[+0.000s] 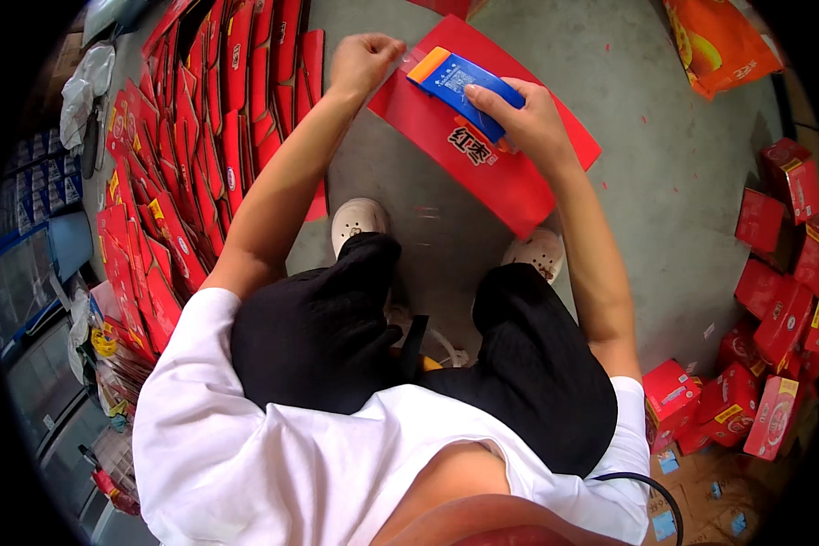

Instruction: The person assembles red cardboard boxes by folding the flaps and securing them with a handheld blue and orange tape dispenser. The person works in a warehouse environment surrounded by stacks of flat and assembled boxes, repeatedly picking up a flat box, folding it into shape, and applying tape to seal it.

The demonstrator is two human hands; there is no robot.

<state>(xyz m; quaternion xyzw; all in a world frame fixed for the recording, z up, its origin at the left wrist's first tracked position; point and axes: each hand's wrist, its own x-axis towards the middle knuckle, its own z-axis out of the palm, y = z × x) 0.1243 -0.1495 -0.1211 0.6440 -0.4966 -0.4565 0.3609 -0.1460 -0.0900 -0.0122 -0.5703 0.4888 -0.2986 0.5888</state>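
A flat red cardboard box (519,196) with dark lettering lies aslant ahead of me, above the floor between my feet. Over it, my right hand (539,127) is closed around a blue tape dispenser (450,76) with an orange end, thumb on its top face. My left hand (362,65) is closed in a pinch just left of the dispenser's orange end, beyond the box's left edge. Between those fingertips and the dispenser shows a short strip of clear tape (407,57). The pinched end itself is hidden by the fingers.
Stacks of flattened red boxes (191,136) stand close by my left arm. Folded-up red boxes (783,318) are heaped at the right. An orange bag (723,45) lies at the far right. My shoes (358,223) rest on the grey floor (669,227).
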